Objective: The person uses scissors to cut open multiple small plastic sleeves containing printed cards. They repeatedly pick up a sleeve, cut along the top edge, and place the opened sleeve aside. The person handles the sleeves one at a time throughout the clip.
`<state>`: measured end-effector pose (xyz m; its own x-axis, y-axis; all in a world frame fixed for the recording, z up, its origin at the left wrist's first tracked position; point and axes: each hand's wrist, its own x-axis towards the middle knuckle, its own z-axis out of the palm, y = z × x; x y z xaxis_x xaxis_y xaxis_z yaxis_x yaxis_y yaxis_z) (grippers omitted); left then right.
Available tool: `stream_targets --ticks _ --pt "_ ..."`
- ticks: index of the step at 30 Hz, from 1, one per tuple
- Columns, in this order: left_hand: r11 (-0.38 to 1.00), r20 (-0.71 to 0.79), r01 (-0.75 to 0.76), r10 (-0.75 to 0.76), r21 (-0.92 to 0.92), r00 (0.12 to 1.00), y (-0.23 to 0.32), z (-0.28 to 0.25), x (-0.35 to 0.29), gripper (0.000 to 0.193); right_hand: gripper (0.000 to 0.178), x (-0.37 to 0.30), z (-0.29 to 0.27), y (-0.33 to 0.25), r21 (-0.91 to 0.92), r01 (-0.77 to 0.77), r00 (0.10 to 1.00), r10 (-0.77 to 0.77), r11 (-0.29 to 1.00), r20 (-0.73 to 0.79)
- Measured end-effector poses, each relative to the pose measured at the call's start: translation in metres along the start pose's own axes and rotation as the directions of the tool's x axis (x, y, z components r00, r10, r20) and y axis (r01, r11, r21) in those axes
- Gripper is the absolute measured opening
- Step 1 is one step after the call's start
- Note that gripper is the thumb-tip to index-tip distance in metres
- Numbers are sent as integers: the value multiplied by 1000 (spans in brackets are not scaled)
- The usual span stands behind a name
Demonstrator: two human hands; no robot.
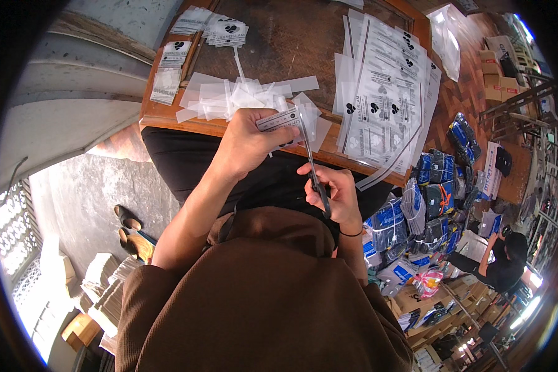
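My left hand [249,137] pinches a small printed label [280,124] above the table's front edge, thumb on top. In my right hand [336,191] is a pair of black-handled scissors [312,162], fingers wrapped round the handles. The blades point up and away, along the right edge of the label. Just beyond my left hand lies a heap of translucent cut strips and offcuts [248,96]. To the right, large printed label sheets [384,93] overlap on the table, with a long thin strip [390,167] hanging over the edge.
Cut labels are stacked at the far left of the wooden table [279,37]. On the right floor sit piles of blue-and-dark packaged goods [428,192] and cardboard boxes [499,80]. Another person [508,254] is at the lower right. Shoes [128,217] lie on the left floor.
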<state>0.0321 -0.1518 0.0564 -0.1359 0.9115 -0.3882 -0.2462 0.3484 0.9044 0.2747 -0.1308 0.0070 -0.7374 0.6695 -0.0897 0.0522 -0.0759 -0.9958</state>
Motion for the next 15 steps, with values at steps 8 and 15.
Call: stream_targets --ticks 8,15 --pt "999 27 -17 16 35 999 3 -4 2 18 40 -1 5 2 38 -6 998 8 999 -61" --pt "1000 27 -11 10 27 1000 4 -4 3 18 39 1 4 -8 -15 -58 997 57 998 -51"
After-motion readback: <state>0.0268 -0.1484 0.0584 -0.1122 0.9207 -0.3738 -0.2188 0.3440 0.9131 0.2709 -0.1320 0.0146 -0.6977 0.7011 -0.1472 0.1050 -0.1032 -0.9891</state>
